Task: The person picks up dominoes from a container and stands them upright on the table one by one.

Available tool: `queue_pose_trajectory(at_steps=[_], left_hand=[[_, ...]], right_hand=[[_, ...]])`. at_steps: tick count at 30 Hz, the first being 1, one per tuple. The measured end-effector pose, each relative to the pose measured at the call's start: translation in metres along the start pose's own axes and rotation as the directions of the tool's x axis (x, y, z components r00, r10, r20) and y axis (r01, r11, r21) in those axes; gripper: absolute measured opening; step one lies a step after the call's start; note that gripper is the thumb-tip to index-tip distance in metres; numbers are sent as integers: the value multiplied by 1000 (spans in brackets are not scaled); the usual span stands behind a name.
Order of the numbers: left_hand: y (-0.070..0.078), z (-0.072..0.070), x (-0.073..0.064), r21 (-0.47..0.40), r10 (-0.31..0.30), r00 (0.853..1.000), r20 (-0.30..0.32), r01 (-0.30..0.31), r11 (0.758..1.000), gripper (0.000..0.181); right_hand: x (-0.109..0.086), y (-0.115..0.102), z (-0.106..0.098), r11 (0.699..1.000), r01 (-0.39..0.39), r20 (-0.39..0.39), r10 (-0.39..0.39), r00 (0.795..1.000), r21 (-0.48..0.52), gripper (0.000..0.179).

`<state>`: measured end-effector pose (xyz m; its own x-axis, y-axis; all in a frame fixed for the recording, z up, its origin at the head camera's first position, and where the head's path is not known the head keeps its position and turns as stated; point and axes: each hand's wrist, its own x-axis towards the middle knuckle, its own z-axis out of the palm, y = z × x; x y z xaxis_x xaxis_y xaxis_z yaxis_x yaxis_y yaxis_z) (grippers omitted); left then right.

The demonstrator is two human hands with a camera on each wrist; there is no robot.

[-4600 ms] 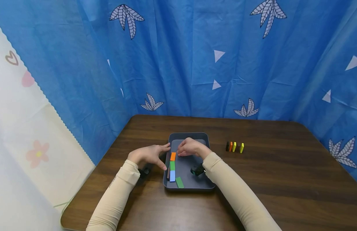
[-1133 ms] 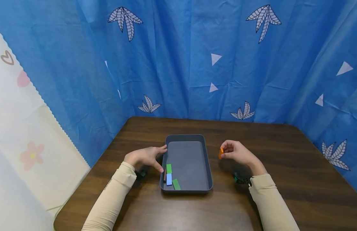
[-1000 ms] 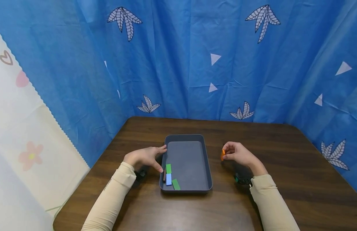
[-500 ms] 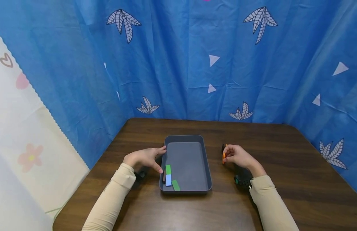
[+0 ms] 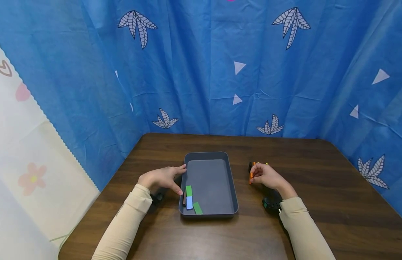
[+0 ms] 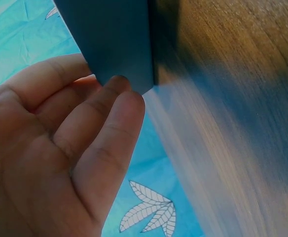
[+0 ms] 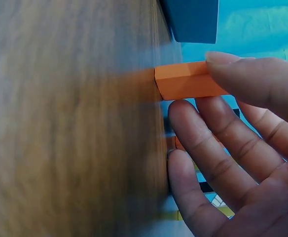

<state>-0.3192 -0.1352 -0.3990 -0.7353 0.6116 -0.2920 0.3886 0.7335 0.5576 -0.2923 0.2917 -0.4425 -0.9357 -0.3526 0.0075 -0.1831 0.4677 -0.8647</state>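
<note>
The orange block has left the gray tray and come down to the surface, so the tray holds one block fewer. We pinch it between the thumb and fingers of our right hand, a black block just beyond them. Our left hand spreads its fingers wide at the tray's left wall, a bright green block and a light blue block near the thumb.

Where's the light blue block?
In the head view, the light blue block sits inside the gray tray, near its left front corner, beside the slanted green block.
</note>
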Motion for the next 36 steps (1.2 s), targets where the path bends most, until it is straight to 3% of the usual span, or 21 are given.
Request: queue_pose_trajectory(at_steps=[7,19,28,31,36], left_hand=[[-1,0,0,-2,-5,1000,-4,5,1000,105],[1,0,0,-1,-6,1000,2,6,1000,103],[1,-1,0,0,-8,1000,-2,8,1000,103],[0,0,0,1,-9,1000,-6,9,1000,104],[0,-1,0,12,-14,1000,-4,14,1000,104]], right_hand=[[1,0,1,1000,10,10,-10,1000,8,19],[0,1,-3,999,-36,18,37,999,-26,30],[-12,-14,-14,998,-34,33,36,999,-53,35],[-15,-22,-20,996,-41,2,41,999,-79,36],[-15,-42,-24,990,-51,-124,34,992,-131,37]])
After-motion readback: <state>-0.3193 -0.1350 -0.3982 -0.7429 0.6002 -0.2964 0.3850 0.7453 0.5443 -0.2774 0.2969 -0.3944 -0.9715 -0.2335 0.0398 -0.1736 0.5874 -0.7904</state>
